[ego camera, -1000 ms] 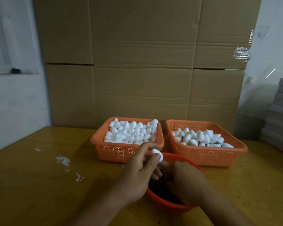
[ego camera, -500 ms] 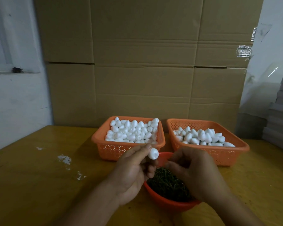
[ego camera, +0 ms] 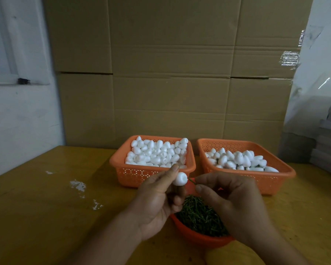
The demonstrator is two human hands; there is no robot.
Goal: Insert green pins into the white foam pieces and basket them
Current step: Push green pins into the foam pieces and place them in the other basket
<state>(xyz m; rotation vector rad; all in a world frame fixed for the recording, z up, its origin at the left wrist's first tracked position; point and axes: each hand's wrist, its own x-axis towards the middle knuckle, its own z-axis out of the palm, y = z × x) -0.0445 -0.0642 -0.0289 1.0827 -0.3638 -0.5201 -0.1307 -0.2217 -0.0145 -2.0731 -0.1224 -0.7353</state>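
Foam piece [ego camera: 180,179] sits pinched in the left hand [ego camera: 157,203]. Right hand [ego camera: 227,199] pinches a green pin [ego camera: 191,181] touching it, above the pin bowl [ego camera: 199,237].

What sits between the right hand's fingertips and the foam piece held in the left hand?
In the head view, a thin green pin spans that gap: the right hand pinches one end, the other meets the foam piece gripped by the left hand.

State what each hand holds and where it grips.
Left hand pinches a white foam piece by its sides. Right hand pinches a green pin at its near end.
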